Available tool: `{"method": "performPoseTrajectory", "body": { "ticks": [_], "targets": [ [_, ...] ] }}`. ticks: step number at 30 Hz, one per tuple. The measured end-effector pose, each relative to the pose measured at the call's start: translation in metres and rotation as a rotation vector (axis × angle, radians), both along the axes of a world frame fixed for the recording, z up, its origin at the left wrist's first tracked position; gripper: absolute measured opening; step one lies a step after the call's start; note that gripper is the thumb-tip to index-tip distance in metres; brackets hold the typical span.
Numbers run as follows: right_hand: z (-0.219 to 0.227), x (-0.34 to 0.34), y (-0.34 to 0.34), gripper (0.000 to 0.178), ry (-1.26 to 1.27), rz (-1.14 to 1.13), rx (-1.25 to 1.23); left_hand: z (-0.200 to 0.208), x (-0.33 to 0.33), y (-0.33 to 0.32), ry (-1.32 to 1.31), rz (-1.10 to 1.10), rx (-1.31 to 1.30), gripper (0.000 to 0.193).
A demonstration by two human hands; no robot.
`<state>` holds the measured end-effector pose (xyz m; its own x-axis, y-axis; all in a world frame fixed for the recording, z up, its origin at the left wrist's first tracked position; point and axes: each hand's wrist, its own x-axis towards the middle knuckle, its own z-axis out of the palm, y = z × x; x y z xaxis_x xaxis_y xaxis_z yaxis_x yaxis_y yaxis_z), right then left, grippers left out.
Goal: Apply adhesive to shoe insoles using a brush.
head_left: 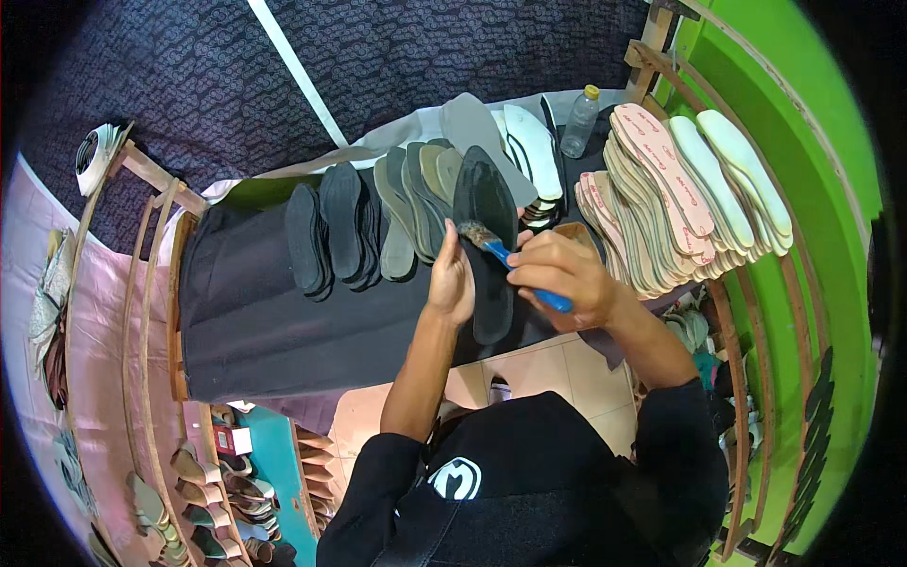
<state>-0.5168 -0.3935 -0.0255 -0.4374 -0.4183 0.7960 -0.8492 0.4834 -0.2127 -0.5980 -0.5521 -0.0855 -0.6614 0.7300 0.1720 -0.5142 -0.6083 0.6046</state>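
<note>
A black insole is held up over the dark-covered table, its long side running away from me. My left hand grips it at the left edge, with the thumb along the rim and most fingers hidden beneath. My right hand is closed round a paintbrush with a blue handle. The brush's bristles rest on or just over the middle of the insole, towards its left edge. Below the held insole, another dark insole shape extends towards me. A brown container-like thing is partly hidden behind my right hand.
Black insoles lie in overlapping rows at left, beside olive and grey ones. White insoles and a clear bottle with a yellow cap stand at the back. Tall stacks of pink-topped insoles fill the right. Wooden racks flank the table.
</note>
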Motion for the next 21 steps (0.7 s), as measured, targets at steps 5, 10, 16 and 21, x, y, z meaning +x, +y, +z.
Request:
{"method": "performPoseTrajectory", "body": {
  "ticks": [5,10,16,21],
  "targets": [
    [0.015,0.000,0.021,0.021,-0.073,-0.154,-0.237,-0.015,-0.006,-0.001,-0.127,-0.132,0.184,0.069],
    [0.027,-0.021,0.013,0.029,0.109,-0.247,-0.082,-0.022,-0.005,0.002,-0.150,-0.194,0.190,0.068],
    [0.009,-0.006,-0.003,0.041,0.108,-0.064,0.195,-0.002,-0.006,0.000,-0.142,-0.053,0.124,0.067],
    [0.005,0.006,0.009,0.035,-0.093,0.056,0.027,-0.018,-0.018,-0.006,-0.116,-0.105,0.190,0.069]
  ]
}}
